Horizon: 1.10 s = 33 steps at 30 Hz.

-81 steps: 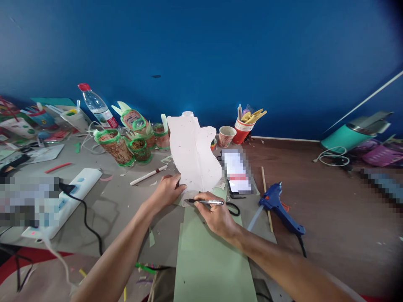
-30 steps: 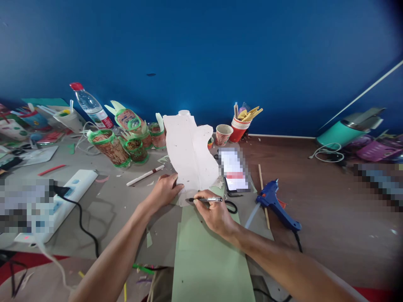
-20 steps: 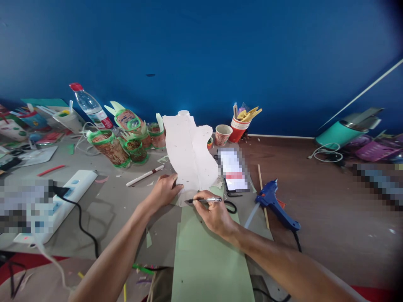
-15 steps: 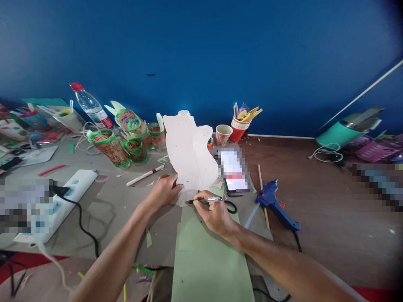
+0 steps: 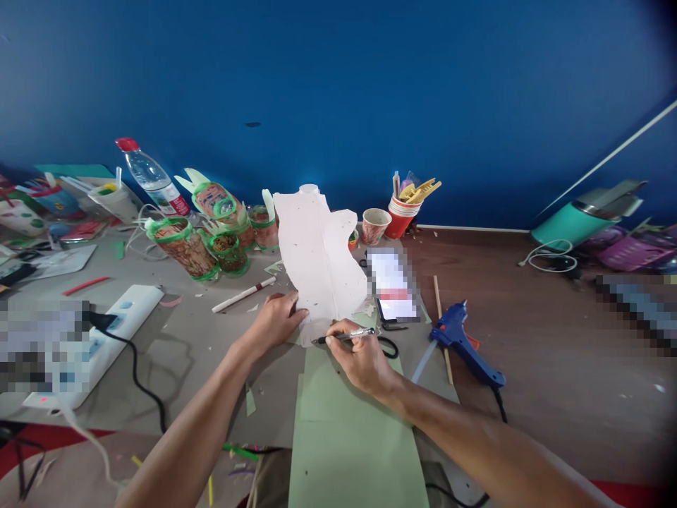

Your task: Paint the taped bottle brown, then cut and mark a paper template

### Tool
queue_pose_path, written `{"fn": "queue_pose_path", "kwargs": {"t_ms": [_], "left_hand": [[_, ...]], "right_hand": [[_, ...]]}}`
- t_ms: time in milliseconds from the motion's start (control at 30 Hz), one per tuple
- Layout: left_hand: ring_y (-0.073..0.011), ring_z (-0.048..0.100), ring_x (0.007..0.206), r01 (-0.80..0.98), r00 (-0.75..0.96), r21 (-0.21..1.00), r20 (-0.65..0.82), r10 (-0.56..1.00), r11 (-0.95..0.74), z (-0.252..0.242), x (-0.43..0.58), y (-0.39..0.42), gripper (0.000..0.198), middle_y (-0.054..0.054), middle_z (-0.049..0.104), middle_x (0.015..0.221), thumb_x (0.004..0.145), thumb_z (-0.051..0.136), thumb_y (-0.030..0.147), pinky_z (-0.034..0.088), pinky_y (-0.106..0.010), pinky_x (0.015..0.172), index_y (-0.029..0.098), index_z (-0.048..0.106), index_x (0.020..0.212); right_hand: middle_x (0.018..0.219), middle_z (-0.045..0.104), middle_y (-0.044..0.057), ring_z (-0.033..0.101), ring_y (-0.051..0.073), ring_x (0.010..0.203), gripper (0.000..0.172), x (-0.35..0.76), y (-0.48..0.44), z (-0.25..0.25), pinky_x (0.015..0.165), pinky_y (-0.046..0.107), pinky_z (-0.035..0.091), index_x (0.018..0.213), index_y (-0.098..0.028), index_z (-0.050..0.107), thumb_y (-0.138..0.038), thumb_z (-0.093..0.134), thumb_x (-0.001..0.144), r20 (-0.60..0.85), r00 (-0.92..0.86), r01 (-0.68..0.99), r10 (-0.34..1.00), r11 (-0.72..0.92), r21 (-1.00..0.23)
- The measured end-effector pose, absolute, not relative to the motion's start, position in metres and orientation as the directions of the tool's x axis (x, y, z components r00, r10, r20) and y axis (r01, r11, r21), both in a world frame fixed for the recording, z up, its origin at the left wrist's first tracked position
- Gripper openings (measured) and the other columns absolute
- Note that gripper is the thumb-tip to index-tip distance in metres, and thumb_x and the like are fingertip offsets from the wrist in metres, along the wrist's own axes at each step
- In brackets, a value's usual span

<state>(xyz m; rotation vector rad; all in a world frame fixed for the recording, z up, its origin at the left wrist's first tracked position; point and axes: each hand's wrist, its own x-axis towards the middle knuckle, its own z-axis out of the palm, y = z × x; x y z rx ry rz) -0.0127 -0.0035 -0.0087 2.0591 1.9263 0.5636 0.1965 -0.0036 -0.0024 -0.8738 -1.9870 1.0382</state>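
Note:
A wavy-edged white paper cutout [image 5: 309,247] stretches away from me, its near end over a long pale green sheet [image 5: 355,437]. At the cutout's lower left edge, my left hand [image 5: 276,319] is closed on the paper, thumb on top and the other fingers partly hidden. My right hand [image 5: 364,361] grips a pen [image 5: 346,336] with a clear barrel. The pen's dark tip points left, at the near end of the cutout. A black loop handle [image 5: 390,347], like that of scissors, shows just beyond my right hand.
A blue glue gun [image 5: 465,346] lies to the right beside a thin wooden stick [image 5: 443,331]. Close by is a blurred phone [image 5: 394,286]. Paper cups [image 5: 376,226] and green-rimmed pots [image 5: 185,247] line the back. On the left lies a white power strip [image 5: 119,339] with cables.
The pen has tilted very slightly in my right hand, its rear end a little higher. My left hand and the cutout look unmoved.

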Motion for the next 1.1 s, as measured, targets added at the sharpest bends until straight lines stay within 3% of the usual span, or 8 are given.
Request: {"fn": "queue_pose_path", "kwargs": {"t_ms": [767,967,1100], "left_hand": [[-0.0213,0.056,0.070,0.896,0.067,0.430,0.105,0.992,-0.106,-0.0167,-0.0175,-0.0023,0.011,-0.003,0.061,0.072,0.083,0.050,0.029,0.038,-0.030,0.068,0.020,0.055,0.081],[-0.0200,0.056,0.068,0.885,0.056,0.454,0.112,0.992,-0.102,-0.0142,-0.0161,-0.0028,0.008,-0.002,0.061,0.071,0.082,0.052,0.028,0.038,-0.029,0.067,0.021,0.055,0.079],[-0.0190,0.054,0.066,0.880,0.038,0.469,0.085,0.996,-0.074,-0.0087,-0.0130,-0.0041,0.008,-0.001,0.060,0.070,0.082,0.051,0.027,0.038,-0.029,0.066,0.021,0.054,0.077]], "right_hand": [[0.076,0.067,0.005,0.062,0.019,0.072,0.013,0.1960,-0.0018,-0.0074,0.066,0.027,0.047,0.080,-0.019,0.061,-0.019,0.049,0.085,0.347,-0.503,0.246,0.792,0.516,-0.821],[0.073,0.065,0.004,0.059,0.016,0.065,0.012,0.1954,-0.0016,-0.0064,0.061,0.025,0.045,0.080,-0.018,0.062,-0.020,0.051,0.084,0.333,-0.490,0.238,0.806,0.491,-0.838],[0.058,0.052,-0.002,0.044,0.011,0.048,0.014,0.1955,-0.0007,-0.0070,0.045,0.022,0.035,0.083,-0.017,0.061,-0.026,0.051,0.086,0.232,-0.425,0.153,0.875,0.322,-0.934]]}}
